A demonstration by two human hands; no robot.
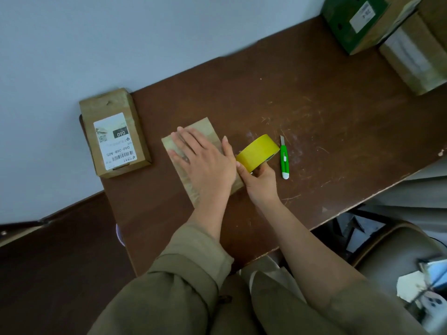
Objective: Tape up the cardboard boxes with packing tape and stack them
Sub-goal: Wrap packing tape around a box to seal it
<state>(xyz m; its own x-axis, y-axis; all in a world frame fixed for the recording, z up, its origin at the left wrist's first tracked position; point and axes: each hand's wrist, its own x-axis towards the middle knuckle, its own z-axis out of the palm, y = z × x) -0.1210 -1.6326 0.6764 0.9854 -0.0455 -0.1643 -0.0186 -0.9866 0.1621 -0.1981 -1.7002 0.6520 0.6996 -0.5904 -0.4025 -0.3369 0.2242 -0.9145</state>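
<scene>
On the brown table (302,97), closed cardboard boxes (113,131), contents hidden.

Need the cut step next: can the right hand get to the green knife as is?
Probably yes: the knife lies bare on the table just beside the right hand, nothing between them. But that hand grips the tape roll.

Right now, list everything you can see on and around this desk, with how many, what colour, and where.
small box: 1, brown, desk centre, under the left hand
labelled box: 1, brown with white label, far left desk edge
tape roll: 1, yellow, at the small box's right end
utility knife: 1, green, right of the tape roll
stacked boxes: several, green and brown, far right corner
desk: 1, dark brown, against the wall
chair: 1, grey, lower right
hands: left hand flat on the small box; right hand grips the tape roll
</scene>
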